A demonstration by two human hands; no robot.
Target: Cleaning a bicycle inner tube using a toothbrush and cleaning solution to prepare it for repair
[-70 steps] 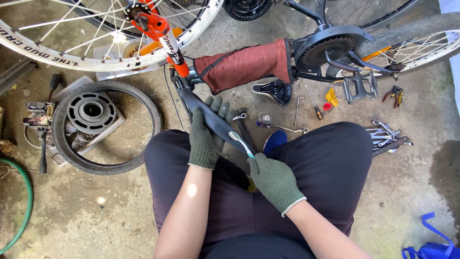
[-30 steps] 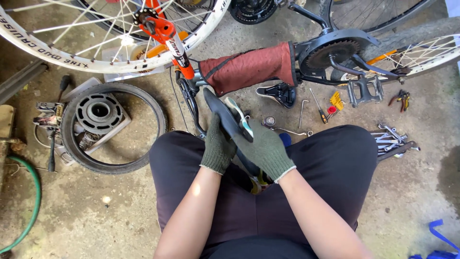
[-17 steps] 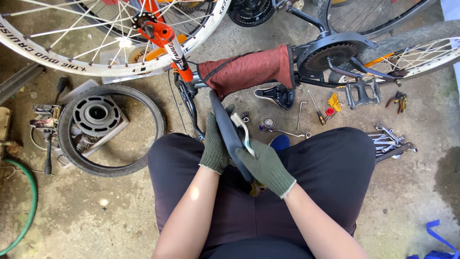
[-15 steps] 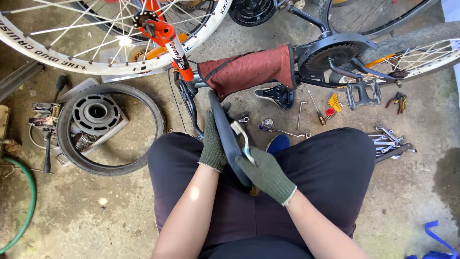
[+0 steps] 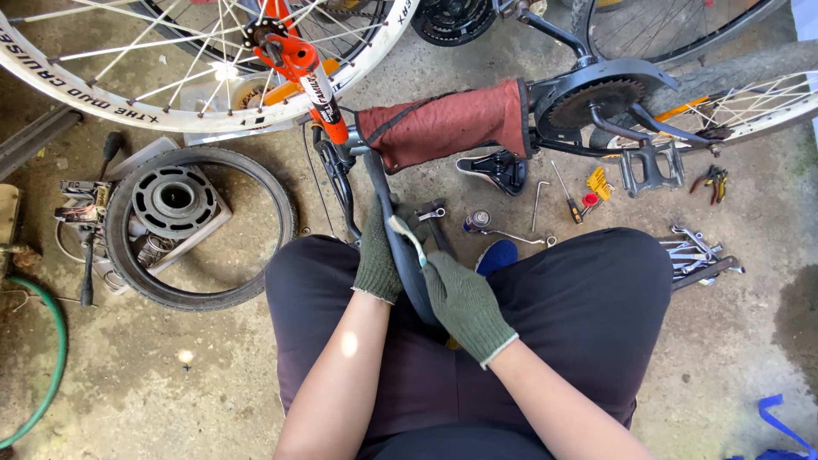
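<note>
1. Since the earlier frame, the right hand (image 5: pixel 464 304) has slid nearer along the tube (image 5: pixel 400 255), and the brush (image 5: pixel 407 239) now lies across the tube's upper part.
2. Left hand (image 5: pixel 377 264), in a green glove, is closed around the black tube from the left side, above the lap.
3. Right hand, also gloved, is closed on the tube's near end, pinching the white brush handle.
4. Tube runs from the lap up toward the red cloth (image 5: pixel 443 123) draped over the bike frame.
5. On the floor far right lie a screwdriver (image 5: pixel 566 194), wrenches (image 5: pixel 697 255) and a pedal (image 5: pixel 652 168).
6. At left a tyre (image 5: pixel 192 230) rings a grey hub (image 5: pixel 175 200); a green hose (image 5: pixel 47 341) curves near the left edge.
</note>
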